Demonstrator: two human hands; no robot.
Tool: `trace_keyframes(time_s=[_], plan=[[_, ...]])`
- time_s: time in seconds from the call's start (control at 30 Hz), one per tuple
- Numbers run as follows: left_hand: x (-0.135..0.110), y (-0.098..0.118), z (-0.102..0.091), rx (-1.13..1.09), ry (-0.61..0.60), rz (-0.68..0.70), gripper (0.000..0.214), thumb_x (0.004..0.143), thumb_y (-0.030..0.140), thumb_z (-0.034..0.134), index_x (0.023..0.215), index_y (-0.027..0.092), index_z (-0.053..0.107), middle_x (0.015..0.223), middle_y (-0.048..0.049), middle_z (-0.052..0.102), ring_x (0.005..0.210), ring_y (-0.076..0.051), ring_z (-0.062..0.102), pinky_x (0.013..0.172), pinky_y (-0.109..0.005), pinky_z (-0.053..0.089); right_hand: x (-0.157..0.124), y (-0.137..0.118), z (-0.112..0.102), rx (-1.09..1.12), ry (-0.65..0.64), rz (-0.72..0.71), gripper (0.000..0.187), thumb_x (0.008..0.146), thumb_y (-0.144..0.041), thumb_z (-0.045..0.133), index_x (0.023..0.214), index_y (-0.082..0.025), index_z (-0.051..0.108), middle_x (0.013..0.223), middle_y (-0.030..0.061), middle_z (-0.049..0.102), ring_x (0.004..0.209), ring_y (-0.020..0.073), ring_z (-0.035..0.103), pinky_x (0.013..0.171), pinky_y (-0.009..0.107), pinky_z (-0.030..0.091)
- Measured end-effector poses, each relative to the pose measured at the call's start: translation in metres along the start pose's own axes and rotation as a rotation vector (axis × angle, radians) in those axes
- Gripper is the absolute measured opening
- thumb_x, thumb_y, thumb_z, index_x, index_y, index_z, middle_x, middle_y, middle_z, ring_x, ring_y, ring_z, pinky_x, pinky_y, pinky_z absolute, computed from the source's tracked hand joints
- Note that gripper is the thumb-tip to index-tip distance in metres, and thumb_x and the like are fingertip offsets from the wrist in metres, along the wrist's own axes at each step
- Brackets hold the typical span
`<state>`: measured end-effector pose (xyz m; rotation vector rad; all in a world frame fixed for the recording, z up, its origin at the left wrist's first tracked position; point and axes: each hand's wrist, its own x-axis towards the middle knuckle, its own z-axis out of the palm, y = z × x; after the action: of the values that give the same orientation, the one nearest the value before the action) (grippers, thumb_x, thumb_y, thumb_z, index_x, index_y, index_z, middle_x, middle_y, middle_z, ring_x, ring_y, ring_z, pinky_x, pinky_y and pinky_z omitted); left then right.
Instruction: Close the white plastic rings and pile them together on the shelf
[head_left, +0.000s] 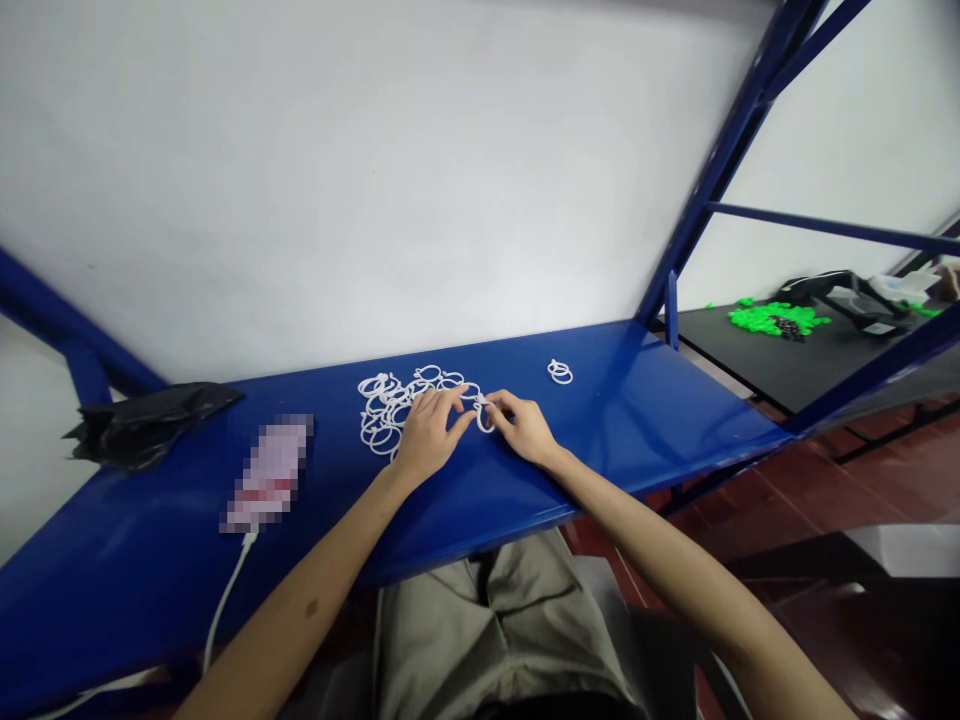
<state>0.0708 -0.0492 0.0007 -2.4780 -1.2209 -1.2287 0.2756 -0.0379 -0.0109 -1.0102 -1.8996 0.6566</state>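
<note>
A loose pile of thin white plastic rings (pixel 384 436), like curtain rings with small eyelets, lies on the blue tabletop. My left hand (pixel 429 430) rests at the right side of this pile, thumb and forefinger apart, fingertips close to the rings. Just right of it, my right hand (pixel 525 428) is closed in a pinch on one white ring (pixel 486 426), which hangs between the two hands near the table surface. Whether the left fingertips touch that ring is hard to make out. A small group of white rings (pixel 559 373) lies apart, farther back on the right.
On the left are a black plastic bag (pixel 150 425) and a blurred-out device (pixel 270 470) with a white cable (pixel 225 600). Blue frame posts (pixel 720 170) flank the blue table (pixel 630 430). A black table (pixel 720 345) at right holds green pieces (pixel 776 318).
</note>
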Motion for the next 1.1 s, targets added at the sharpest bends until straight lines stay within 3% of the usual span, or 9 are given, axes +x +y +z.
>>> trace_keyframes(time_s=[0.13, 0.23, 0.4, 0.6, 0.73, 0.83, 1.1], plan=[[0.002, -0.007, -0.003, -0.161, -0.090, -0.038, 0.029, 0.100, 0.033, 0.054, 0.125, 0.022, 0.062, 0.095, -0.0036, 0.071, 0.096, -0.021, 0.062, 0.096, -0.042, 0.047, -0.001, -0.003, 0.000, -0.006, -0.089, -0.032, 0.029, 0.101, -0.041, 0.051, 0.102, -0.020, 0.070, 0.078, -0.0001, 0.072, 0.068, 0.0140, 0.065, 0.071, 0.025, 0.047], [0.003, -0.006, -0.005, -0.233, -0.117, -0.043, 0.019, 0.100, 0.032, 0.055, 0.110, 0.021, 0.067, 0.094, -0.0042, 0.071, 0.093, -0.020, 0.062, 0.090, -0.039, 0.050, -0.001, -0.003, 0.000, -0.049, -0.131, -0.098, 0.030, 0.101, -0.041, 0.053, 0.101, -0.021, 0.074, 0.088, 0.0034, 0.074, 0.079, 0.0166, 0.067, 0.077, 0.028, 0.049], [0.004, -0.003, -0.004, -0.273, -0.085, -0.152, 0.012, 0.095, 0.031, 0.060, 0.093, 0.021, 0.067, 0.088, -0.0031, 0.069, 0.086, -0.019, 0.062, 0.083, -0.035, 0.052, -0.001, -0.006, -0.002, -0.121, -0.050, -0.146, 0.035, 0.104, -0.042, 0.045, 0.114, -0.021, 0.072, 0.110, 0.0097, 0.070, 0.101, 0.0202, 0.065, 0.093, 0.035, 0.049], [0.005, -0.004, -0.003, -0.397, -0.056, -0.388, 0.013, 0.090, 0.034, 0.065, 0.088, 0.021, 0.066, 0.084, -0.0014, 0.069, 0.075, -0.016, 0.064, 0.077, -0.032, 0.054, -0.007, -0.009, -0.001, -0.075, -0.055, -0.114, 0.031, 0.099, -0.043, 0.055, 0.120, -0.020, 0.061, 0.091, 0.0050, 0.071, 0.076, 0.0172, 0.067, 0.076, 0.031, 0.053], [0.007, 0.000, -0.006, -0.452, -0.091, -0.366, 0.017, 0.091, 0.037, 0.064, 0.086, 0.021, 0.065, 0.083, -0.0006, 0.069, 0.073, -0.015, 0.062, 0.076, -0.032, 0.053, -0.008, -0.010, -0.001, 0.085, -0.006, -0.019, 0.031, 0.102, -0.040, 0.048, 0.127, -0.023, 0.054, 0.086, 0.0012, 0.072, 0.069, 0.0146, 0.068, 0.071, 0.028, 0.055], [0.007, 0.000, -0.006, -0.446, -0.087, -0.328, 0.018, 0.092, 0.039, 0.065, 0.086, 0.021, 0.065, 0.080, 0.0002, 0.067, 0.071, -0.015, 0.061, 0.075, -0.032, 0.052, -0.008, -0.011, -0.001, 0.147, -0.038, 0.009, 0.028, 0.102, -0.042, 0.049, 0.120, -0.022, 0.058, 0.086, 0.0006, 0.073, 0.065, 0.0129, 0.067, 0.067, 0.026, 0.055], [0.002, 0.000, -0.002, -0.326, -0.053, -0.245, 0.019, 0.094, 0.026, 0.063, 0.076, 0.022, 0.065, 0.078, 0.0002, 0.066, 0.078, -0.017, 0.060, 0.076, -0.031, 0.048, -0.009, -0.012, -0.003, 0.037, -0.137, -0.151, 0.023, 0.101, -0.039, 0.053, 0.092, -0.020, 0.063, 0.092, 0.0039, 0.075, 0.076, 0.0147, 0.068, 0.070, 0.025, 0.051]])
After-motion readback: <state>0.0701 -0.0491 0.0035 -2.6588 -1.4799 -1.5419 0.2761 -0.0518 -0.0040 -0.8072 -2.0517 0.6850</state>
